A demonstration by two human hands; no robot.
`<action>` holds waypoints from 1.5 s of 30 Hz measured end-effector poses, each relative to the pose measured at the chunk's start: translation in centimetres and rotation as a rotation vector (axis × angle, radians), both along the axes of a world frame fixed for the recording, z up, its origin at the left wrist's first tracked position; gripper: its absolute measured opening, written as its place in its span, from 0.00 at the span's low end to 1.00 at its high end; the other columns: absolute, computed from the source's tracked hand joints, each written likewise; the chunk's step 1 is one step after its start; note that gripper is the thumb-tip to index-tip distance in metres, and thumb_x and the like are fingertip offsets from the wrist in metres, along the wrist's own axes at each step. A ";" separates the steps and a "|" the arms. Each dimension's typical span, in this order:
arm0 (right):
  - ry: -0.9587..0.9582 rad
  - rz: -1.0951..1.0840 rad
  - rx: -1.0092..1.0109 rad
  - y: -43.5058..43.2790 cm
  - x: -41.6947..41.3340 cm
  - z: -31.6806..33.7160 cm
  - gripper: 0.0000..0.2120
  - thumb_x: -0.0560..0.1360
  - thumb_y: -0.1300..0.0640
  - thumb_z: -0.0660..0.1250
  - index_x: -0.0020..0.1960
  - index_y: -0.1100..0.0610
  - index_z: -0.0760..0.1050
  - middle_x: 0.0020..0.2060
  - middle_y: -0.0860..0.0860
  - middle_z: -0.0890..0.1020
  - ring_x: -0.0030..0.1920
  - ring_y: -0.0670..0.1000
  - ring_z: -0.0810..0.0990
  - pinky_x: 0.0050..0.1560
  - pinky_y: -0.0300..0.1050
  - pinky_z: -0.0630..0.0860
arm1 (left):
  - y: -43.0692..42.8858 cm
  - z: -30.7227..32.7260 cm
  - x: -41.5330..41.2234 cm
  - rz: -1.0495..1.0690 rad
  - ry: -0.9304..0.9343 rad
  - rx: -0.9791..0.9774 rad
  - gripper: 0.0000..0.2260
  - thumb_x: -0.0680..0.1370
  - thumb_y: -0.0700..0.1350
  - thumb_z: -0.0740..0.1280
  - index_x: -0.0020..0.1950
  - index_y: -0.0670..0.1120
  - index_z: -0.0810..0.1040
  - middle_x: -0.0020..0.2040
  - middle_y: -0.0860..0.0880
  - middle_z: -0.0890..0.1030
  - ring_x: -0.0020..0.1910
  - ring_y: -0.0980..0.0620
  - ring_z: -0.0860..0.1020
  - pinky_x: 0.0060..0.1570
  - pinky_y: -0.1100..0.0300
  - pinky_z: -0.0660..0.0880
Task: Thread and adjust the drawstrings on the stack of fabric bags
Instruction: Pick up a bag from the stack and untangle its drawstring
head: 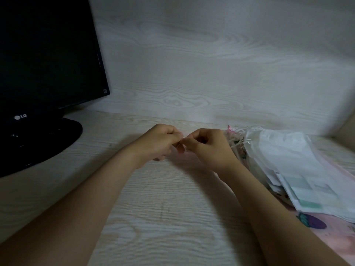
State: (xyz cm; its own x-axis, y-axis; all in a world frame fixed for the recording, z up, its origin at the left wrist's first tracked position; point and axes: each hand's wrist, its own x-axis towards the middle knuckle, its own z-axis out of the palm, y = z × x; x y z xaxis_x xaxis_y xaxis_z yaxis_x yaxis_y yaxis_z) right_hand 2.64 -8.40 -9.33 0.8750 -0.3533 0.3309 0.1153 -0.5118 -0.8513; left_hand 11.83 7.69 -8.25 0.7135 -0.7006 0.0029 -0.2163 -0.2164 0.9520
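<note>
My left hand (161, 142) and my right hand (207, 148) meet above the middle of the desk, fingertips almost touching. Both pinch something thin and pale between them, which looks like a drawstring (183, 138); it is too small and blurred to tell more. A faint pink sheer bag (189, 156) seems to hang just below the fingers. To the right lies the stack of sheer white fabric bags (288, 160), with a bunch of white ribbon drawstrings (240, 138) and a pink bit at its far end, right behind my right hand.
A black monitor (48, 54) on a round black base (57, 135) stands at the left. The pale wood-grain desk (163, 208) runs to a wood-grain back wall (211, 64). A pink printed cloth (317, 225) lies under the stack at the right.
</note>
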 end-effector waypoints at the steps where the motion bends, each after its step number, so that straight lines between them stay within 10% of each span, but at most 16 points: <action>1: 0.001 -0.002 -0.006 0.0 0.0 0.0 0.09 0.73 0.51 0.73 0.40 0.56 0.84 0.35 0.54 0.86 0.45 0.62 0.85 0.49 0.66 0.81 | 0.0 0.0 -0.1 0.003 0.007 0.007 0.12 0.87 0.47 0.63 0.55 0.41 0.82 0.49 0.40 0.88 0.27 0.55 0.64 0.27 0.60 0.60; 22: 0.066 -0.097 0.062 0.2 -0.1 0.2 0.09 0.75 0.56 0.69 0.39 0.59 0.83 0.37 0.58 0.85 0.35 0.48 0.79 0.41 0.50 0.76 | 0.2 0.4 -1.1 0.069 -0.131 -0.005 0.04 0.79 0.41 0.74 0.48 0.47 0.89 0.41 0.45 0.88 0.24 0.56 0.69 0.25 0.63 0.65; 31: 0.085 -0.080 -0.210 0.2 -0.3 0.3 0.10 0.69 0.56 0.66 0.44 0.51 0.85 0.34 0.48 0.86 0.40 0.49 0.85 0.45 0.51 0.82 | 0.1 -0.2 -0.6 0.169 -0.261 0.066 0.05 0.77 0.43 0.75 0.42 0.49 0.88 0.37 0.50 0.87 0.28 0.52 0.81 0.31 0.57 0.77; 39: -0.029 -0.057 -0.048 0.6 -0.5 0.3 0.11 0.72 0.62 0.65 0.49 0.50 0.79 0.33 0.55 0.85 0.39 0.60 0.84 0.46 0.63 0.82 | 0.1 -0.3 -0.6 0.040 -0.306 0.120 0.06 0.79 0.43 0.76 0.42 0.47 0.88 0.36 0.41 0.85 0.30 0.49 0.82 0.38 0.50 0.85; 45: -0.047 -0.035 0.255 0.7 -0.8 1.0 0.06 0.79 0.68 0.66 0.53 0.62 0.80 0.38 0.58 0.85 0.31 0.48 0.81 0.35 0.46 0.77 | -0.1 0.0 -1.2 -0.017 -0.281 0.110 0.05 0.79 0.42 0.75 0.44 0.48 0.89 0.39 0.40 0.86 0.31 0.49 0.81 0.36 0.56 0.81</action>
State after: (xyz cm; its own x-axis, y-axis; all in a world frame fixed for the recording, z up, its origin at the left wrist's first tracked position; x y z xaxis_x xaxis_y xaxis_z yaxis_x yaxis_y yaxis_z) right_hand 1.82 -7.68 -8.29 0.8467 -0.4602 0.2671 0.1439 -0.2853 -0.9476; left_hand 10.66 7.61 -8.28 0.6834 -0.7198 0.1219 -0.4725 -0.3088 0.8255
